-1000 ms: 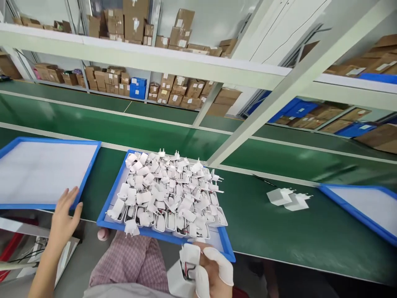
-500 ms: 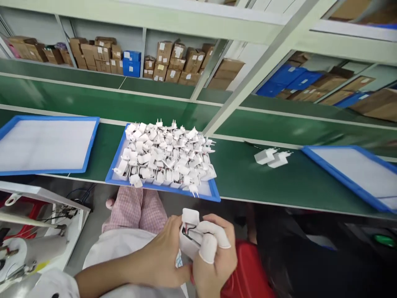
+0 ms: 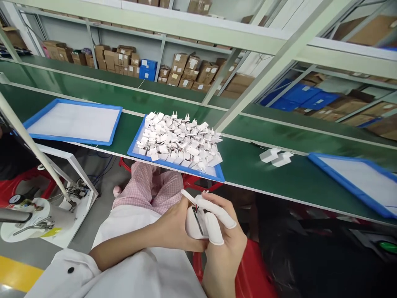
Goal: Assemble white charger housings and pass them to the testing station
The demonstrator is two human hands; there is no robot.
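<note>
Over my lap, both hands are on one white plug charger whose end cap is swung open, with red and dark parts showing inside. My left hand wraps round its housing from the left. My right hand, with white covers on thumb and index finger, pinches near the opening, and what those fingertips touch is partly hidden. Ahead on the green bench, a blue-rimmed tray is heaped with many similar open chargers. Two chargers lie to the right of that tray.
A blue tray with white lining stands on the left of the bench, another tray on the right. A slanting post rises behind. A machine with a white tank is at lower left, a red stool at lower right.
The view has shifted, so the bench things sit differently in the picture. The charger in my hands has turned, and its cap now shows edge-on, tilted to the left.
</note>
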